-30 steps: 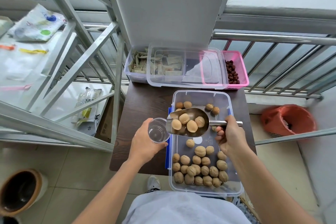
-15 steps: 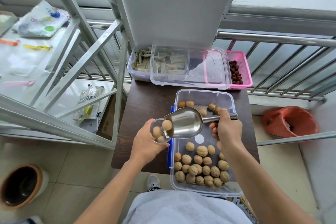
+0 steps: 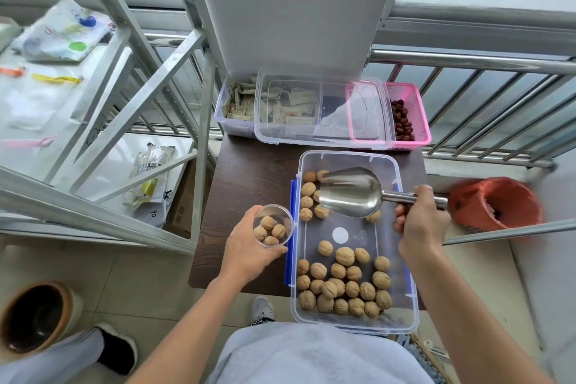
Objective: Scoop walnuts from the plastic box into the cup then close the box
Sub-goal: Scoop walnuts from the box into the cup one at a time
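Left hand (image 3: pixel 249 246) grips a small clear plastic cup (image 3: pixel 282 238) holding four tan wrinkled walnuts (image 3: pixel 268 229), just beside the left wall of the large clear rectangular plastic box (image 3: pixel 349 155). Right hand (image 3: pixel 417 224) is clamped on the handle of a shiny steel scoop (image 3: pixel 352 192); its bowl looks empty, over the box's far end. The box sits open on the dark wooden surface (image 3: pixel 249 171), its near end seemingly overhanging, with loose walnuts in box (image 3: pixel 343 284) heaped there.

Risks:
- If the cup tilts, the round nuts roll to the floor.
- A scoop left inside blocks the lid.
- Pressing the lid down could tip the overhanging box.
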Demonstrator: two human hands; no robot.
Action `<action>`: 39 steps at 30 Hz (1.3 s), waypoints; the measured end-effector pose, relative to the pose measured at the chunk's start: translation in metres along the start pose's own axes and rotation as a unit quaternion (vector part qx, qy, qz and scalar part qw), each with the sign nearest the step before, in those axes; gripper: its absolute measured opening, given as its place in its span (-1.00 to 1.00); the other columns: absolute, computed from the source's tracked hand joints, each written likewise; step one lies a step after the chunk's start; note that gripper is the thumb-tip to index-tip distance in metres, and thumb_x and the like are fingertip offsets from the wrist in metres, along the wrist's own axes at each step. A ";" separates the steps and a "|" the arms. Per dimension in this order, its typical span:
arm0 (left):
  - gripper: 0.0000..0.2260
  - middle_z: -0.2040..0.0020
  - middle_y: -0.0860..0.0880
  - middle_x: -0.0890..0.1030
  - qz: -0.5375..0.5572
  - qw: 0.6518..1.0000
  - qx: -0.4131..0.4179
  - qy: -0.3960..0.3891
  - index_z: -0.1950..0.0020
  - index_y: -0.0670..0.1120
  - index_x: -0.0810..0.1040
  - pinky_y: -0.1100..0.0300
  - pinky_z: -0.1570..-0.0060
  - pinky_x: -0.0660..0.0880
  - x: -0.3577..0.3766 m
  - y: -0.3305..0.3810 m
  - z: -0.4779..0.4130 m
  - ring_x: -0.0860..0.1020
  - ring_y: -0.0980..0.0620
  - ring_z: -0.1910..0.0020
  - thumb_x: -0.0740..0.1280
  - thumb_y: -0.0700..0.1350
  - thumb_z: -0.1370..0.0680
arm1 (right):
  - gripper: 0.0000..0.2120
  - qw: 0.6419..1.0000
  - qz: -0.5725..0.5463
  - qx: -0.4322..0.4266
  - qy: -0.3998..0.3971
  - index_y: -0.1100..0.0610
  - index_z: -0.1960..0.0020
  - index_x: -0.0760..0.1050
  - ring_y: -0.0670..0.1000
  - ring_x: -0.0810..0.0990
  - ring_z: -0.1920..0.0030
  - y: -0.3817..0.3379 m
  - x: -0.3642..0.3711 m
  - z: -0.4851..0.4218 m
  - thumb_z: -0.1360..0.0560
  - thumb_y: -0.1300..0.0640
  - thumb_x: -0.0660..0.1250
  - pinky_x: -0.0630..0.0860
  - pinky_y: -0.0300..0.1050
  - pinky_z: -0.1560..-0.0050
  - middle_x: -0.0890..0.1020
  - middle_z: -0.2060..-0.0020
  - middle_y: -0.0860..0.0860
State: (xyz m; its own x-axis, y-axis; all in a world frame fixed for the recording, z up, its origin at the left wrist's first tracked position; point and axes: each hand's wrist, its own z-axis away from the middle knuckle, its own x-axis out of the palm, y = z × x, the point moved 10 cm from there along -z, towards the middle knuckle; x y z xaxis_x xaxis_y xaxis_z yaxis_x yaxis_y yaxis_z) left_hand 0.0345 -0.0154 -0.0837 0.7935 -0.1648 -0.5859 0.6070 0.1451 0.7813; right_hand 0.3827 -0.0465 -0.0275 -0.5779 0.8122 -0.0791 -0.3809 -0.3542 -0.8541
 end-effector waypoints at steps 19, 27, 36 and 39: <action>-0.19 -0.12 0.27 0.51 -0.005 1.000 -0.016 -0.002 -0.31 0.32 0.29 0.16 -0.17 0.46 0.006 -0.010 -0.005 0.50 0.16 -0.18 0.69 -0.01 -0.24 | -0.53 0.920 0.080 0.216 -0.316 0.15 -0.12 0.57 0.16 0.64 0.14 0.095 0.002 0.018 -0.57 -0.23 0.15 0.51 -0.04 0.17 0.69 0.10 0.20; -0.19 -0.16 0.24 0.54 -0.005 1.000 -0.023 -0.006 -0.34 0.29 0.32 0.13 -0.19 0.48 0.007 -0.017 -0.007 0.52 0.15 -0.19 0.68 0.02 -0.23 | -0.90 0.856 0.424 0.071 -0.288 0.19 0.01 0.42 -0.03 0.61 0.43 0.106 0.004 -0.002 -0.60 0.19 0.31 0.47 -0.23 0.48 0.73 0.17 0.22; -0.18 -0.12 0.29 0.53 0.003 1.000 -0.027 -0.004 -0.32 0.32 0.32 0.18 -0.16 0.45 0.008 -0.019 -0.009 0.52 0.16 -0.18 0.69 0.01 -0.22 | -0.71 0.747 0.594 -0.089 -0.286 0.06 0.15 0.61 0.07 0.62 0.26 0.103 0.028 -0.012 -0.61 -0.03 0.20 0.56 0.06 0.20 0.68 0.29 0.05; -0.17 -0.16 0.25 0.54 0.004 0.999 -0.032 -0.001 -0.34 0.31 0.32 0.13 -0.21 0.47 0.006 -0.020 -0.009 0.52 0.14 -0.21 0.69 0.03 -0.21 | -0.69 0.748 0.593 -0.091 -0.284 0.07 0.19 0.58 0.07 0.61 0.27 0.108 0.029 -0.017 -0.61 -0.04 0.21 0.52 0.01 0.25 0.66 0.30 0.05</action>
State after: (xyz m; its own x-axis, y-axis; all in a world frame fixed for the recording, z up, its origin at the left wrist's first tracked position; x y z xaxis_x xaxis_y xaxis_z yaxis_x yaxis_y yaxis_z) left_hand 0.0278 -0.0109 -0.1051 0.7987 -0.1661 -0.5784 0.6017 0.2088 0.7709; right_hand 0.3372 -0.0535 -0.1306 -0.6649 -0.3693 -0.6492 0.7173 -0.5580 -0.4173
